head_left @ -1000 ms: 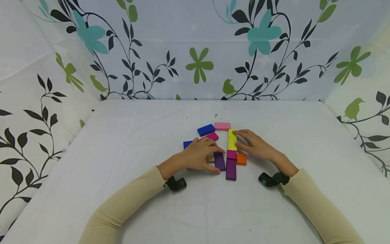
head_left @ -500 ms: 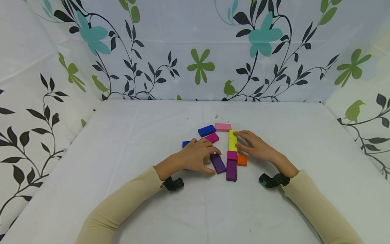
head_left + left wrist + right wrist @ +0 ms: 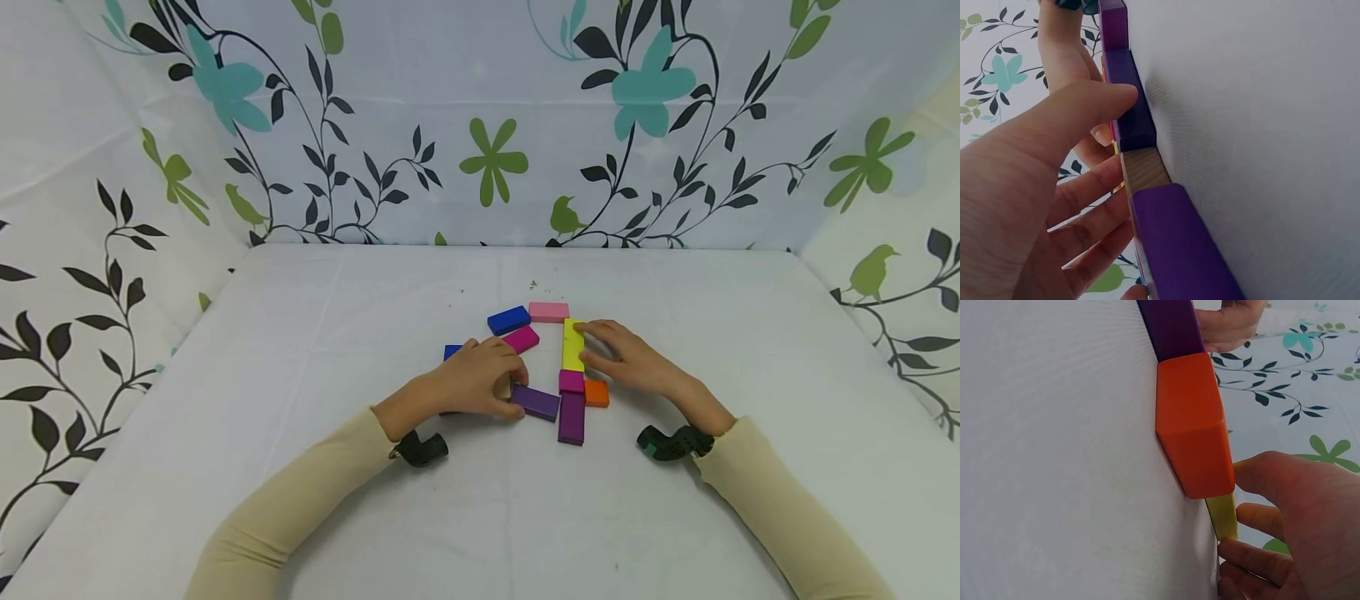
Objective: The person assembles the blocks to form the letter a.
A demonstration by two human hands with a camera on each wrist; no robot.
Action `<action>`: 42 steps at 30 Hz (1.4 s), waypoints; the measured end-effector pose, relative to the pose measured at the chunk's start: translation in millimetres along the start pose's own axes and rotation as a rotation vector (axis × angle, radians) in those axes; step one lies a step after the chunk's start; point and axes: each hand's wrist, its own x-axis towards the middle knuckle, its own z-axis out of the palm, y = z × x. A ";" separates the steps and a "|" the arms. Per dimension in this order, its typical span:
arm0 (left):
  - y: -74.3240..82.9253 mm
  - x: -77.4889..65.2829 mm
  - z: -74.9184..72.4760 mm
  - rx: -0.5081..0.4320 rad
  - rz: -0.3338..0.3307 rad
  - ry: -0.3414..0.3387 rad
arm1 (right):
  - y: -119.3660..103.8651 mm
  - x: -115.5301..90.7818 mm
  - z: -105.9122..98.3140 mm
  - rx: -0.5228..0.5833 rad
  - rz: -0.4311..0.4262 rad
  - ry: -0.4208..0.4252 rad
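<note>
My left hand [image 3: 480, 379] pinches a violet wooden block [image 3: 536, 402] at its left end. In the left wrist view the thumb [image 3: 1107, 100] presses its near side. A bare-wood block [image 3: 1146, 169] and another purple block [image 3: 1185, 250] stand beside it, mostly under the hand in the head view. The violet block's right end meets a column made of a purple block [image 3: 571, 418], a magenta block [image 3: 572, 382] and a yellow block [image 3: 573, 345]. My right hand [image 3: 630, 358] rests its loosely bent fingertips along the yellow block's right side. An orange block [image 3: 596, 393] adjoins the column.
Beyond the left hand lie a blue block [image 3: 509, 320], a pink block [image 3: 549, 312] and a dark pink block [image 3: 521, 338]. Another blue block [image 3: 452, 351] is partly hidden by the hand. A white cloth [image 3: 375, 292] covers the table; a patterned curtain hangs behind.
The violet block has turned from nearly upright in view to lying almost crosswise, its left end drawn left by my left hand. The partly hidden blue block has shifted slightly left. My right hand stays put.
</note>
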 end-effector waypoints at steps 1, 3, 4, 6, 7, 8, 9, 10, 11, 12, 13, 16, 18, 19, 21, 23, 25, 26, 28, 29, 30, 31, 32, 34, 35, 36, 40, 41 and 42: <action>0.0 -0.3 0.1 -0.006 0.000 -0.001 | -0.2 0.1 0.0 0.000 0.000 0.000; -0.4 -0.7 0.7 -0.013 0.007 0.002 | -0.4 0.2 -0.1 0.006 0.004 -0.001; -0.5 -0.8 1.0 -0.015 0.010 0.007 | -0.1 0.2 -0.1 0.006 0.007 -0.004; -0.5 -1.3 1.1 -0.016 0.011 0.016 | 0.2 0.2 0.0 0.010 0.008 -0.006; -0.4 -1.7 1.0 -0.016 0.010 0.022 | 0.4 0.1 0.0 0.011 0.012 -0.007; -0.3 -2.0 0.9 -0.015 0.009 0.028 | 0.6 0.1 0.1 0.009 0.011 -0.008; -0.2 -2.3 0.8 -0.013 0.006 0.032 | 0.9 0.1 0.1 0.006 0.012 -0.007; -0.3 -2.4 0.9 -0.011 0.002 0.036 | 1.3 0.1 0.2 0.003 0.013 -0.008; 0.0 -2.6 0.7 -0.009 -0.002 0.038 | 1.4 0.2 0.2 -0.001 0.013 -0.007; 0.1 -2.7 0.5 -0.009 -0.007 0.040 | 1.5 0.2 0.2 -0.002 0.014 -0.007; 0.1 -2.3 0.7 -0.006 -0.011 0.042 | 1.7 0.1 0.2 -0.002 0.015 -0.007; 0.1 -1.1 0.8 0.004 -0.032 0.049 | 1.9 -0.2 0.1 0.004 0.016 -0.007; 0.6 -0.5 0.7 0.006 -0.052 0.059 | 1.9 -0.3 0.1 0.009 0.015 -0.008; 0.8 -0.1 0.6 0.008 -0.062 0.064 | 1.9 -0.2 0.1 0.009 0.012 -0.009; 1.1 0.6 0.9 0.012 -0.082 0.073 | 2.3 -0.1 0.3 0.011 0.009 -0.009; 1.2 1.8 1.4 0.019 -0.096 0.080 | 2.6 0.1 0.3 0.012 0.004 -0.009; 1.3 3.3 1.7 0.026 -0.104 0.083 | 2.4 0.0 0.1 0.014 0.004 -0.007; 1.2 4.1 2.0 0.031 -0.105 0.085 | 2.4 -0.2 0.0 0.017 0.006 -0.006; 1.0 5.8 2.3 0.038 -0.107 0.086 | 2.2 0.0 -0.2 0.018 0.007 -0.006; 0.8 6.5 2.4 0.038 -0.107 0.086 | 2.2 0.0 -0.3 0.018 0.009 -0.006; 0.9 7.1 2.4 0.038 -0.108 0.086 | 2.4 0.0 -0.3 0.019 0.010 -0.007; 0.7 7.7 2.7 0.041 -0.109 0.086 | 2.6 0.0 -0.3 0.018 0.013 -0.007; 0.6 8.2 2.8 0.041 -0.111 0.084 | 2.8 0.1 -0.1 0.017 0.014 -0.008; 0.7 9.2 3.0 0.039 -0.115 0.081 | 3.2 0.1 0.1 0.013 0.018 -0.009; 0.8 9.6 3.1 0.039 -0.117 0.080 | 3.2 -0.1 0.2 0.014 0.019 -0.009; 0.9 10.0 3.1 0.039 -0.119 0.080 | 3.2 0.0 0.2 0.014 0.020 -0.009; 1.3 11.6 3.4 0.046 -0.126 0.078 | 2.5 -0.1 0.1 0.015 0.016 -0.007; 1.5 11.9 3.5 0.049 -0.127 0.078 | 2.3 -0.1 0.0 0.015 0.015 -0.006; 1.5 12.3 3.7 0.053 -0.127 0.079 | 2.2 -0.2 -0.1 0.015 0.015 -0.006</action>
